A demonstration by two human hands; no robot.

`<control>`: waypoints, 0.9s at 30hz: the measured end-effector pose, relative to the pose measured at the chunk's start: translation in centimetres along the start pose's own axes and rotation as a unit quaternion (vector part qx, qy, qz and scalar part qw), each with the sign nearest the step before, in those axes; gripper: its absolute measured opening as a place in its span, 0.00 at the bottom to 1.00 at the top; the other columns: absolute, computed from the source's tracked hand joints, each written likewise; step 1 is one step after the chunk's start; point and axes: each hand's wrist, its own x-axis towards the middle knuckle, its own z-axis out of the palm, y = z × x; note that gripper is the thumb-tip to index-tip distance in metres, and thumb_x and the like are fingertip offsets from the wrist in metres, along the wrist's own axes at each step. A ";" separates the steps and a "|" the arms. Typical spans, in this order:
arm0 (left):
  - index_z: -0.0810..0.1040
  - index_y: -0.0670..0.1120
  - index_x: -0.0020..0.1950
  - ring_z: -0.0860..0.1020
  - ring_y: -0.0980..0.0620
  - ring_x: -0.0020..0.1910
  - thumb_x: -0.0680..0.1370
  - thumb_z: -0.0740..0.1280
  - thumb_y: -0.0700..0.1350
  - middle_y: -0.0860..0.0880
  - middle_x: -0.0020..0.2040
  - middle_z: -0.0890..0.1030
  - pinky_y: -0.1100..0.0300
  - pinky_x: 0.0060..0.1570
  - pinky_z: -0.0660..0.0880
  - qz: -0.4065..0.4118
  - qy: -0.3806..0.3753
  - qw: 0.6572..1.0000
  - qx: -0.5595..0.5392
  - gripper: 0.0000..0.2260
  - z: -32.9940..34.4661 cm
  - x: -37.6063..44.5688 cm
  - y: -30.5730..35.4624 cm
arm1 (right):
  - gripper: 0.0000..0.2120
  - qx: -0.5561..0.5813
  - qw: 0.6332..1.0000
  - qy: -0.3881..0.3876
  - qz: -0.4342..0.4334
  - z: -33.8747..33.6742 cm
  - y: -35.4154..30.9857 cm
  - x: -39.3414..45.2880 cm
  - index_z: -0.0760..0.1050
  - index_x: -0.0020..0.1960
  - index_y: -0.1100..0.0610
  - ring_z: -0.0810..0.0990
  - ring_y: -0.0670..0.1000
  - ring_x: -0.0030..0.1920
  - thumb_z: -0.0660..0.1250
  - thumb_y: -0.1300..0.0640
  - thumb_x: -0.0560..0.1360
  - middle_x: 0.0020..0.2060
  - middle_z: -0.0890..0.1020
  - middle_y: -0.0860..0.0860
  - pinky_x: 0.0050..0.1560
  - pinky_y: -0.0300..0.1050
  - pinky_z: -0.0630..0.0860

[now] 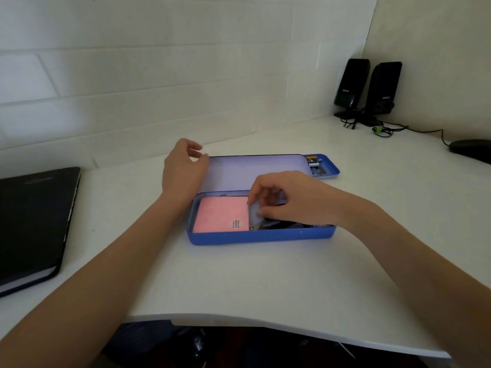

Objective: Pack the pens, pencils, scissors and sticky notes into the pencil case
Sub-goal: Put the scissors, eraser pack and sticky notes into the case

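Observation:
A blue pencil case (261, 238) lies open on the white desk, its pale lid (255, 170) tilted back. A pink pad of sticky notes (220, 213) fills the case's left end. My right hand (287, 199) reaches into the middle of the case, fingers curled round a pale grey object (254, 213) beside the pad. Dark items (288, 224) lie in the right half, mostly hidden under that hand. My left hand (184, 168) hovers at the lid's left corner, fingers loosely bent, holding nothing.
A blue tray (322, 166) with small items sits behind the lid on the right. A black notebook (34, 224) lies at the left. Two black speakers (368, 88) with cables and a dark mouse (471, 150) stand at the back right. The desk's front edge (265, 328) curves near me.

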 end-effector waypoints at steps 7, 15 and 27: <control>0.79 0.47 0.34 0.78 0.57 0.34 0.72 0.67 0.41 0.54 0.31 0.81 0.66 0.41 0.72 0.142 -0.155 0.972 -0.105 0.07 -0.6 -2.2 3.2 | 0.05 0.008 0.996 -0.089 0.022 -0.7 0.2 -0.5 0.80 0.47 0.57 0.80 0.41 0.47 0.71 0.60 0.72 0.44 0.81 0.45 0.50 0.29 0.73; 0.86 0.46 0.36 0.79 0.52 0.42 0.73 0.67 0.51 0.47 0.41 0.84 0.65 0.52 0.72 0.126 -0.399 0.906 -0.071 0.12 -0.7 -3.1 3.3 | 0.10 -0.018 0.998 -0.014 0.055 -3.8 1.5 -1.1 0.83 0.48 0.52 0.78 0.33 0.32 0.64 0.62 0.77 0.40 0.83 0.46 0.35 0.24 0.70; 0.85 0.48 0.33 0.79 0.52 0.44 0.72 0.66 0.53 0.47 0.44 0.83 0.61 0.50 0.70 0.146 -0.407 0.902 0.000 0.13 -0.5 -3.5 3.6 | 0.18 -0.050 0.994 -0.067 0.073 -2.9 1.3 -1.2 0.82 0.54 0.49 0.78 0.45 0.56 0.58 0.66 0.77 0.53 0.81 0.44 0.60 0.39 0.73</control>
